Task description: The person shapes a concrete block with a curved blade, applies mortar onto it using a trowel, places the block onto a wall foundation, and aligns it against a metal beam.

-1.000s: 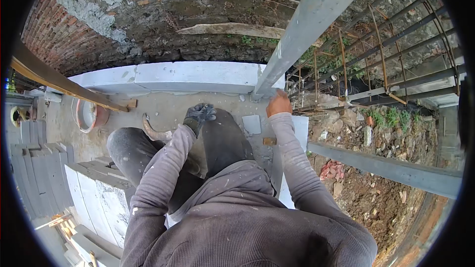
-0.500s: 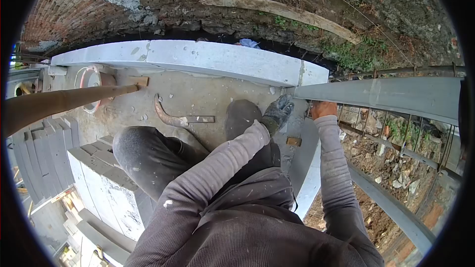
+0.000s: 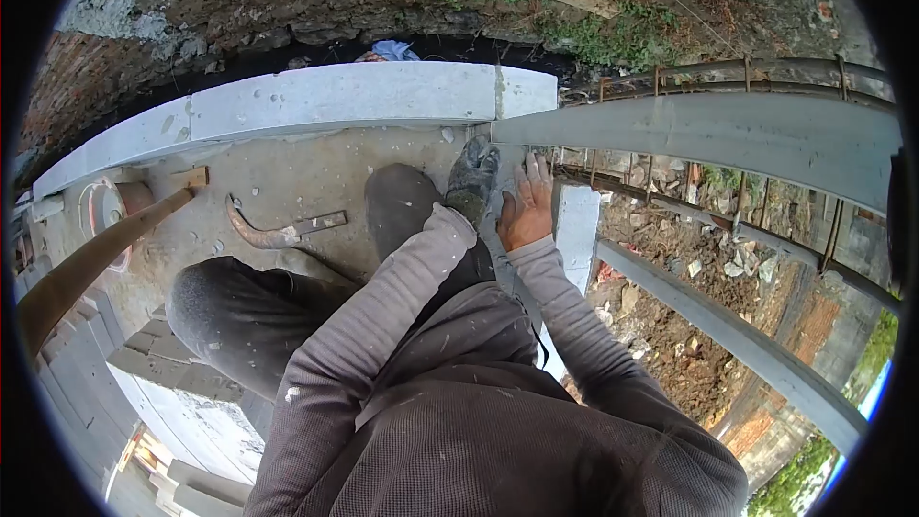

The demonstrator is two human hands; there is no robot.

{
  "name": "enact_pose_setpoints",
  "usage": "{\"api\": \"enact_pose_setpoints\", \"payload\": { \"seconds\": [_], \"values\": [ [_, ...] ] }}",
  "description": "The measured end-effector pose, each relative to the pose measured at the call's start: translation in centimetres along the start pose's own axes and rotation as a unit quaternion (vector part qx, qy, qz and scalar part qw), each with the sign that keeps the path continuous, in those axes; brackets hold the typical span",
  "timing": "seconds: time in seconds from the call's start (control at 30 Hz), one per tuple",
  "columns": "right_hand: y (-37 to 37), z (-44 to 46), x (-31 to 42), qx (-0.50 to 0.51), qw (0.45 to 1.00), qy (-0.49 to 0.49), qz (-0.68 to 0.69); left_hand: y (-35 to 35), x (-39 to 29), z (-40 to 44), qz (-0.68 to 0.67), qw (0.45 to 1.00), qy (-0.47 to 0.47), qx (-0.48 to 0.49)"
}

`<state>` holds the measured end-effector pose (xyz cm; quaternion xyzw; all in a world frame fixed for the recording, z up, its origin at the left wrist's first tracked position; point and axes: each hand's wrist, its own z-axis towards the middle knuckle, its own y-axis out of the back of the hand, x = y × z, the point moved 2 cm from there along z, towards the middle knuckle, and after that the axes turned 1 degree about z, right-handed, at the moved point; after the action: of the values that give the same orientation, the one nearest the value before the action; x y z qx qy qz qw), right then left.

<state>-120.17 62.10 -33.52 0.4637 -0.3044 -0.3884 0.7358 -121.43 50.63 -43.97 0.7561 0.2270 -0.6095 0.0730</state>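
My left hand [image 3: 472, 175], in a dark, dust-covered glove, is at the inner corner where the pale block wall [image 3: 335, 101] meets a long grey beam [image 3: 689, 139]. Its fingers stretch forward, partly shaded; I see nothing held. Just right of it, my bare right hand [image 3: 526, 211] lies palm down with fingers extended and thumb apart, the fingertips close below the beam. A pale block [image 3: 578, 225] stands beside this hand. On the floor left of my knees lies a tool [image 3: 287, 228] with a curved handle and a flat metal end.
A bucket [image 3: 113, 215] stands at left behind a slanting wooden pole [image 3: 105, 263]. Stacked grey blocks [image 3: 182, 364] are at lower left. Steel bars [image 3: 737, 196] and a second beam [image 3: 737, 345] cross above rubble [image 3: 684, 311] on the right.
My right hand has come from beneath the grey beam's edge to lie flat beside my gloved left hand. The view has shifted right, and the left hand stays at the corner.
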Motion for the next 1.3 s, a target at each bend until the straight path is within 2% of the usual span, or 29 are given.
{"api": "enact_pose_setpoints", "payload": {
  "seconds": [0.03, 0.07, 0.1, 0.13, 0.17, 0.2, 0.27, 0.4, 0.47, 0.53, 0.6, 0.67, 0.73, 0.8, 0.87, 0.93, 0.97, 1.0, 1.07, 1.1, 1.13, 1.17, 1.2, 1.23, 1.27, 1.3],
  "values": [
    [-0.1, -2.6, -0.3, 0.06, 0.988, -0.056, 0.127, 0.1, -1.2, -1.8, 0.056, 0.997, 0.06, -0.004],
    [-0.3, -4.9, -0.6, 0.115, 0.954, -0.111, 0.253, -0.1, -1.9, -3.0, 0.113, 0.987, 0.117, -0.008],
    [0.0, -6.5, -1.0, 0.111, 0.955, -0.112, 0.251, -0.9, 5.2, -3.5, 0.031, 0.987, 0.16, 0.003],
    [0.2, -8.1, -2.2, 0.096, 0.922, -0.235, 0.294, -1.3, 5.6, -4.4, 0.032, 0.987, 0.156, 0.005],
    [0.0, -9.3, -3.6, 0.078, 0.871, -0.352, 0.332, -1.9, 5.7, -5.5, -0.006, 0.985, 0.16, 0.056],
    [-0.3, -9.8, -5.1, 0.07, 0.872, -0.352, 0.333, -2.6, 5.7, -6.4, -0.042, 0.98, 0.164, 0.108],
    [-1.0, -10.8, -8.2, -0.045, 0.725, -0.537, 0.428, -3.9, 4.9, -6.9, -0.016, 0.983, 0.133, 0.122],
    [-1.6, -7.8, -11.0, -0.062, 0.754, -0.536, 0.374, -6.2, 3.0, -6.9, 0.072, 0.979, 0.135, 0.132],
    [-3.1, -6.8, -11.9, -0.006, 0.871, -0.43, 0.237, -6.8, 2.8, -6.7, 0.118, 0.977, 0.116, 0.136],
    [-2.9, -6.0, -11.4, -0.001, 0.868, -0.437, 0.237, -7.1, 4.1, -6.3, 0.154, 0.978, 0.061, 0.129],
    [-3.5, -5.7, -11.5, -0.078, 0.911, -0.369, 0.169, -7.6, 3.7, -5.6, 0.142, 0.978, 0.07, 0.136],
    [-4.0, -5.7, -11.2, -0.063, 0.906, -0.372, 0.19, -7.8, 2.6, -4.9, 0.128, 0.978, 0.082, 0.141],
    [-3.6, -4.5, -9.7, -0.047, 0.902, -0.374, 0.211, -7.9, 0.1, -4.1, 0.259, 0.953, 0.037, 0.152],
    [-2.7, -3.4, -7.6, -0.038, 0.844, -0.471, 0.253, -7.3, 0.3, -4.0, 0.276, 0.952, 0.045, 0.123],
    [-3.3, -2.5, -7.5, -0.047, 0.825, -0.49, 0.279, -6.9, 1.2, -3.3, 0.29, 0.952, 0.042, 0.092],
    [-3.8, -1.7, -7.4, -0.04, 0.796, -0.536, 0.278, -6.5, 3.0, -3.2, 0.188, 0.976, 0.063, 0.094],
    [-4.0, -1.4, -7.4, -0.041, 0.774, -0.557, 0.298, -6.9, 5.7, -2.5, 0.157, 0.98, 0.016, 0.125],
    [-4.2, -1.9, -7.5, -0.039, 0.775, -0.556, 0.297, -7.3, 4.7, -3.0, 0.155, 0.98, 0.017, 0.123],
    [-5.4, -2.2, -7.5, -0.071, 0.821, -0.48, 0.3, -8.2, 1.2, -3.3, -0.026, 0.971, 0.146, 0.189],
    [-5.7, -2.6, -7.3, -0.07, 0.821, -0.478, 0.303, -7.9, 1.2, -2.7, -0.026, 0.972, 0.144, 0.186],
    [-5.8, -3.1, -7.1, -0.05, 0.86, -0.419, 0.287, -7.7, 1.3, -2.0, 0.198, 0.951, 0.035, 0.235],
    [-5.7, -3.9, -7.0, -0.028, 0.894, -0.359, 0.267, -7.7, 1.5, -1.8, 0.407, 0.869, -0.074, 0.271],
    [-4.4, -4.9, -7.0, -0.025, 0.895, -0.358, 0.266, -7.9, 2.1, -1.8, 0.405, 0.87, -0.072, 0.27],
    [-2.8, -5.6, -6.9, 0.001, 0.902, -0.331, 0.278, -8.1, 2.9, -1.6, 0.099, 0.961, 0.09, 0.241],
    [-1.9, -6.0, -7.1, 0.025, 0.908, -0.302, 0.289, -8.5, 3.3, -1.2, -0.218, 0.928, 0.239, 0.183],
    [-1.6, -6.6, -7.9, 0.026, 0.908, -0.301, 0.29, -9.8, 0.2, -1.4, -0.197, 0.923, 0.317, 0.09]
  ]
}}
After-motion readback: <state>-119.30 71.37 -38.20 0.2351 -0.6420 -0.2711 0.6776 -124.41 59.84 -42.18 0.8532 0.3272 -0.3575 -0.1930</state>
